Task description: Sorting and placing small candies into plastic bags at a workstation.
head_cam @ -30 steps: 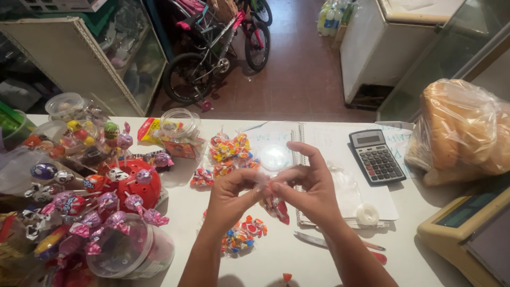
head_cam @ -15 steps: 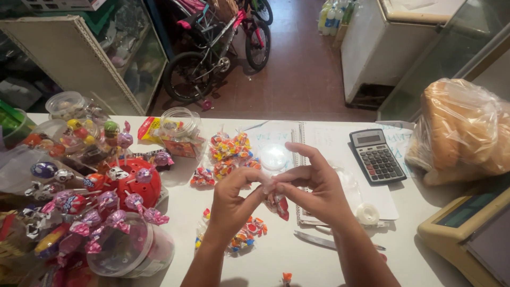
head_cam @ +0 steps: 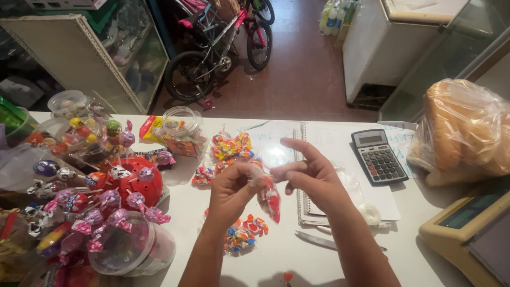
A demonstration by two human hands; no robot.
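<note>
Nearest the lower edge of the frame, my two forearms come up to the middle, where both hands meet over the white worktop (head_cam: 329, 250). My left hand (head_cam: 229, 187) is closed in a pinch on the neck of a small clear bag of red candy (head_cam: 271, 199); my right hand (head_cam: 313, 178) pinches the same neck with thumb and middle fingers, forefinger sticking out straight. The bag hangs free above the worktop, just right of centre. If either pinch slackens, I judge the neck could slip and the candy spill onto the filled bags (head_cam: 245, 231) lying just below (they look tied already, though I can't be sure). Scissors (head_cam: 319, 240) lie close to my right wrist; a careless elbow could knock them off. Further up, more candy bags (head_cam: 231, 149) sit by an open notebook (head_cam: 324, 175) and a calculator (head_cam: 376, 156). At left, the lollipop stand (head_cam: 125, 183) is crowded enough to snag a sweeping arm.
</note>
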